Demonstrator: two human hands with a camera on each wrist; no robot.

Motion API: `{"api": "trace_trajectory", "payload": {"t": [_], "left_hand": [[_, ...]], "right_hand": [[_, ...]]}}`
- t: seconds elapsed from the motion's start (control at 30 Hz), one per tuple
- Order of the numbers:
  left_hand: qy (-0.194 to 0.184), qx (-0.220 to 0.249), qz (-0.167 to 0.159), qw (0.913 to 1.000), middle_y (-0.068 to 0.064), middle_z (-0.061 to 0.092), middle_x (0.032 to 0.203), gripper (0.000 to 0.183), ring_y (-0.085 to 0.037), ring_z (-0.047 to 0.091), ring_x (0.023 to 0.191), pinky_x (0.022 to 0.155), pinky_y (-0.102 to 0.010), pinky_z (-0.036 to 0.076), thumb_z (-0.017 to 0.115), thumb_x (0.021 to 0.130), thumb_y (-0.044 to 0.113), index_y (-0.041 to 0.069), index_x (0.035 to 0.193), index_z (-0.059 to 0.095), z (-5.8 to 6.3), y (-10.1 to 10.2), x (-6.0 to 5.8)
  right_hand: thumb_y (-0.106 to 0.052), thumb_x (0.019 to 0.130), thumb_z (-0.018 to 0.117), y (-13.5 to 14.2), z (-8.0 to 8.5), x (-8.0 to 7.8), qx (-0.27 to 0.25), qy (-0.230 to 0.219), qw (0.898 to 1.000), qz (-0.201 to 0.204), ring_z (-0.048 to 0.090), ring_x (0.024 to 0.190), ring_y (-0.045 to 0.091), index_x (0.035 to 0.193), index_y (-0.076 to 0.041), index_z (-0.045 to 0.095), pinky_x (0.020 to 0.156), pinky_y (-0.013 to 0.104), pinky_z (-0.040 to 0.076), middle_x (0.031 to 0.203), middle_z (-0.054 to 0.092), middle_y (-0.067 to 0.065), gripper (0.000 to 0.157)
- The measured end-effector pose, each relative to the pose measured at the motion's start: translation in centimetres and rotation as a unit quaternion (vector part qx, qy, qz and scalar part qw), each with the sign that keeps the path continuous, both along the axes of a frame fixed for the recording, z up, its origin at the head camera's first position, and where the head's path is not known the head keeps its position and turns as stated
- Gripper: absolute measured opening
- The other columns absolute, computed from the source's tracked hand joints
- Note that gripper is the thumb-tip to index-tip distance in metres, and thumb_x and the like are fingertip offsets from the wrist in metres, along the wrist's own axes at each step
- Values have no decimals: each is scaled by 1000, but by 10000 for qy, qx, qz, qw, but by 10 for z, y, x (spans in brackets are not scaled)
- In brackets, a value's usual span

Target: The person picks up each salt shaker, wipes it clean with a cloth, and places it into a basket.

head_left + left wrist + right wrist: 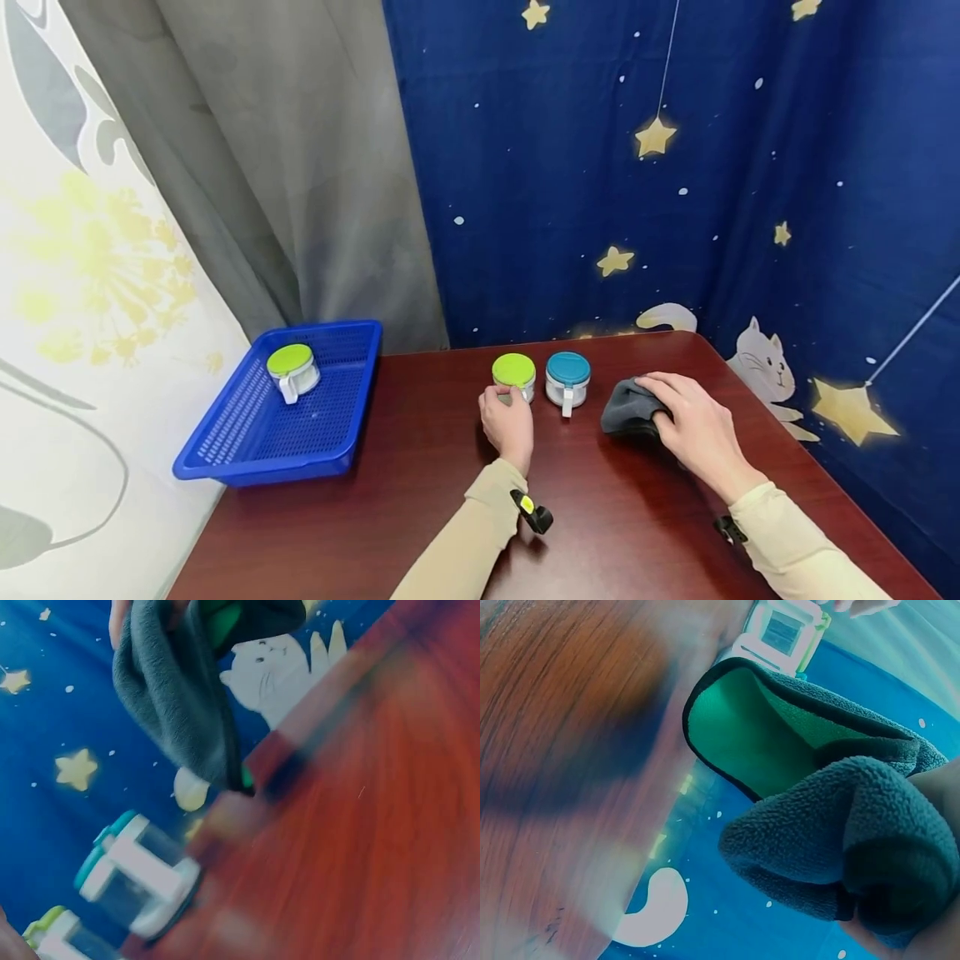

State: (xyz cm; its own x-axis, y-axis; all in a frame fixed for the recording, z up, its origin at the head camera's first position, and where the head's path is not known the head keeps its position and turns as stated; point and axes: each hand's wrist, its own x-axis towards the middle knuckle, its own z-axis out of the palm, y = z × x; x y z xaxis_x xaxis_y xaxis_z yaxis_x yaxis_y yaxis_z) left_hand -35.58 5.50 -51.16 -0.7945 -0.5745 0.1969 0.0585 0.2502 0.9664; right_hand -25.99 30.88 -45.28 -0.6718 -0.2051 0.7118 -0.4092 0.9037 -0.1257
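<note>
On the table [600,517], a small clear jar with a lime-green lid [513,367] and a white handle stands left of a similar jar with a teal lid [567,368]. My left hand [508,425] is at the front of the lime-lidded jar, its fingers pinching around the handle and partly hiding it. To the right, my right hand [697,429] grips a bunched grey cloth [628,408]. Its green underside shows in the right wrist view, where the cloth [802,750] hangs in folds. In the left wrist view the cloth [172,697] appears raised off the table.
A blue plastic basket [341,458] sits at the table's left side. Inside it stands another jar with a lime-green lid [291,362]. Behind the table hang a grey curtain [337,208] and a blue star-patterned curtain [540,183].
</note>
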Motion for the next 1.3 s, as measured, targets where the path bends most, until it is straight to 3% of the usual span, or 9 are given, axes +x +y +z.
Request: {"api": "trace_trajectory", "payload": {"t": [0.23, 0.5, 0.63, 0.77, 0.97, 1.2, 1.3], "left_hand": [[-300, 425, -119, 9986, -5, 55, 124, 32, -32, 60, 105, 86, -53, 47, 85, 80, 30, 15, 96, 62, -9, 16, 3], [-365, -197, 128, 9991, 0, 53, 121, 36, -30, 61, 105, 79, -55, 48, 89, 77, 32, 18, 91, 59, -20, 16, -9], [-134, -435, 219, 9987, 0, 55, 120, 33, -30, 60, 102, 74, -52, 46, 87, 80, 30, 16, 82, 57, -26, 14, -14], [337, -626, 235, 9972, -1, 60, 121, 35, -29, 62, 102, 79, -50, 48, 86, 81, 22, 12, 75, 53, -31, 10, -16], [1029, -615, -140, 9927, -2, 67, 121, 38, -26, 64, 107, 90, -46, 49, 89, 77, 16, 8, 71, 53, -31, -8, -12], [937, -500, -654, 9922, 5, 72, 107, 32, -16, 59, 78, 73, -36, 46, 90, 74, 15, 12, 74, 59, -18, -35, 8], [973, -410, -877, 9905, 5, 74, 109, 35, -15, 59, 78, 70, -34, 47, 91, 74, 15, 11, 71, 56, -9, -44, 17]], "right_hand": [[-4, 80, 67, 1, -2, 4, -23, -103, 9999, -38, 57, 116, 22, 128, -23, 69, 69, 53, 57, 129, 62, -1, 52], [-4, 80, 68, -2, -6, 3, -89, -159, 9998, -28, 57, 117, 21, 128, -23, 68, 71, 54, 57, 130, 62, -3, 52], [-4, 80, 68, -4, -10, 2, -98, -191, 9998, 5, 57, 117, 21, 128, -24, 68, 71, 54, 57, 130, 62, -3, 53], [-4, 80, 68, -4, -13, 2, -93, -220, 9997, 36, 57, 117, 21, 128, -25, 68, 72, 53, 57, 130, 62, -3, 53], [-4, 79, 67, -7, -15, 1, -88, -193, 9997, 75, 57, 117, 20, 127, -25, 69, 72, 52, 57, 130, 62, -4, 52], [-4, 79, 68, -17, -15, 1, -109, -227, 9995, 170, 58, 116, 21, 127, -25, 69, 72, 52, 57, 130, 62, -3, 52], [-5, 80, 68, -25, -16, 3, -130, -246, 9993, 258, 58, 116, 21, 128, -25, 68, 73, 52, 57, 130, 62, -2, 52]]}}
